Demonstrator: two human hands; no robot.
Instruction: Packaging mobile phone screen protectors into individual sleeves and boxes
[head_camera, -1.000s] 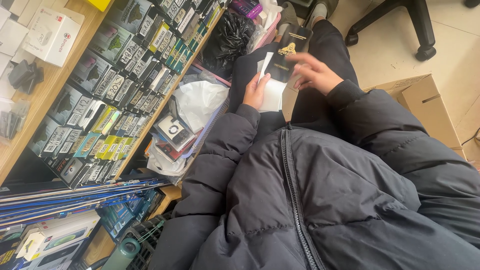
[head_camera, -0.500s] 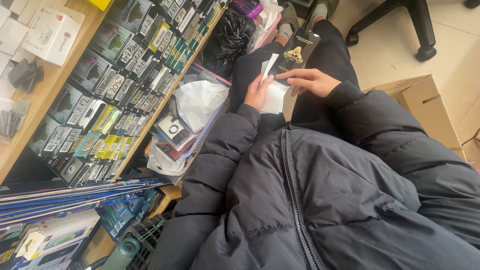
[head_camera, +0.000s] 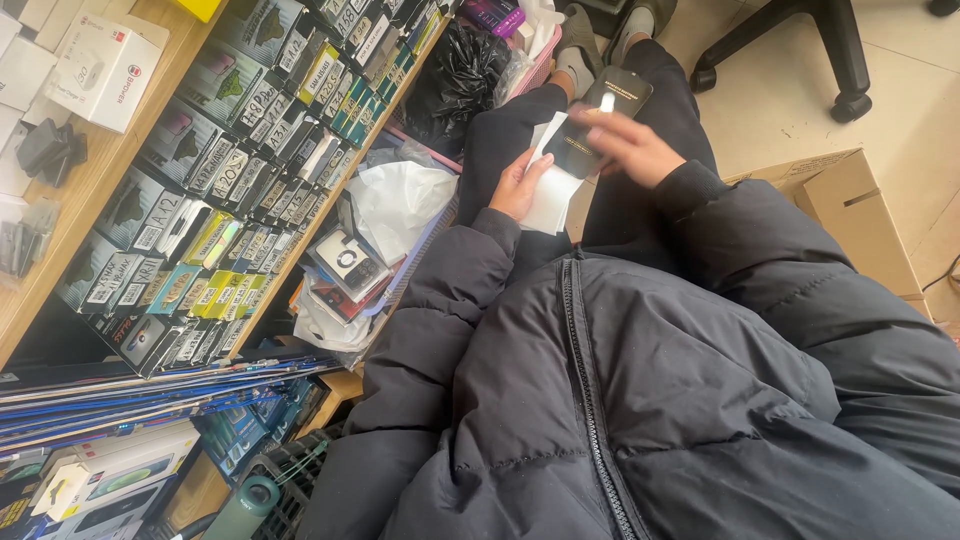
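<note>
In the upper middle of the frame the left hand (head_camera: 520, 186) holds a white sleeve (head_camera: 553, 190) of paper or thin card, thumb and fingers closed on its left edge. A flat black phone-shaped piece (head_camera: 582, 140), dark and glossy, lies against the top of that white sleeve and sticks out above it toward the knees. The right hand (head_camera: 632, 145) comes in from the right and rests on the black piece, its fingers bent over it; the hand is blurred, so I cannot tell whether they pinch it or only lie on it. Both hands sit over the lap of a person in a black puffer jacket (head_camera: 650, 400), which fills the lower right of the frame.

Along the left side runs a wooden shelf (head_camera: 120, 165) packed with rows of small boxes (head_camera: 230, 150). A white box (head_camera: 100, 65) stands on top in the upper left. Just left of the knee lies a white plastic bag (head_camera: 400, 200), with a black plastic bag (head_camera: 465, 75) above it. A cardboard box (head_camera: 850, 215) stands on the floor at right, and a chair base (head_camera: 800, 45) shows at the upper right. A green bottle (head_camera: 245, 505) is at the bottom left.
</note>
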